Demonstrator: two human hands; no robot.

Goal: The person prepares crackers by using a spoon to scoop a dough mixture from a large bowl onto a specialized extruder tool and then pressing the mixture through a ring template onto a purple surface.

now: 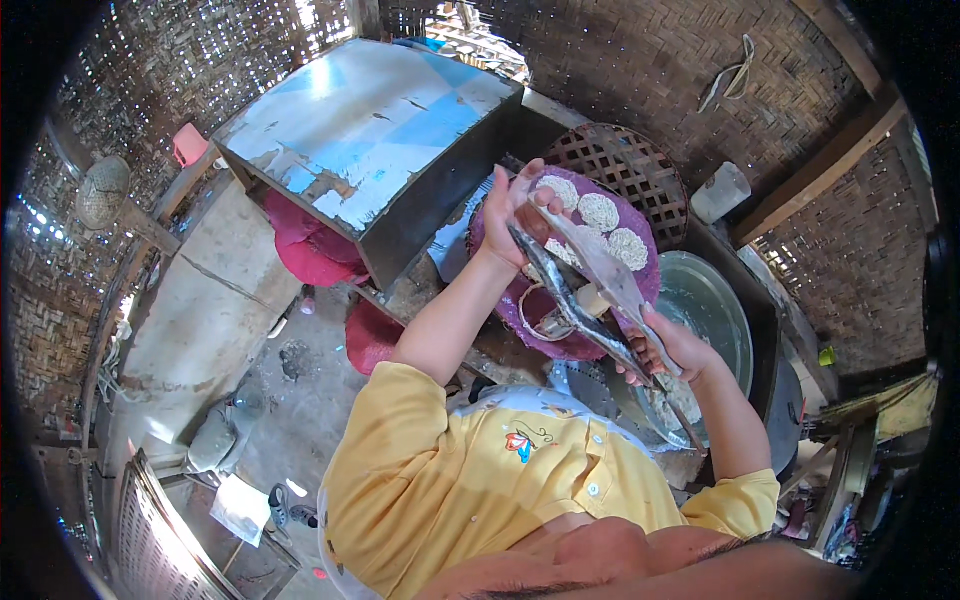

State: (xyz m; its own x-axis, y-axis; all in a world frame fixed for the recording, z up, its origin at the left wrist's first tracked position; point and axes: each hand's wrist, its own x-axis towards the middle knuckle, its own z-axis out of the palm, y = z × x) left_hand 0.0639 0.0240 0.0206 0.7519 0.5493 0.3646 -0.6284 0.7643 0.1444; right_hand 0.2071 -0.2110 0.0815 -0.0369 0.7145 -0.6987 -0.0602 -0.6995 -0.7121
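Both my hands hold a long two-piece flat tool (600, 262) slantwise in front of my chest. One piece is pale, the other dark with white smears; the two stand apart along the middle, and I cannot make out its exact kind. My left hand (508, 222) cups the upper end, some fingers stretched along it. My right hand (678, 345) is closed round the lower end, where a thin dark rod sticks out downward. Beneath the tool, a round purple tray (643, 215) carries several white, stringy round cakes (599, 212). A small ring-shaped container (545, 312) sits near the tray's front.
At right stands a big basin (725, 290) with cloudy liquid. Behind the tray leans an open-weave basket (625, 165); a whitish cup (720, 192) is beside it. A cabinet with a peeling blue top (370, 110) fills the left back. Woven walls (640, 60) surround everything.
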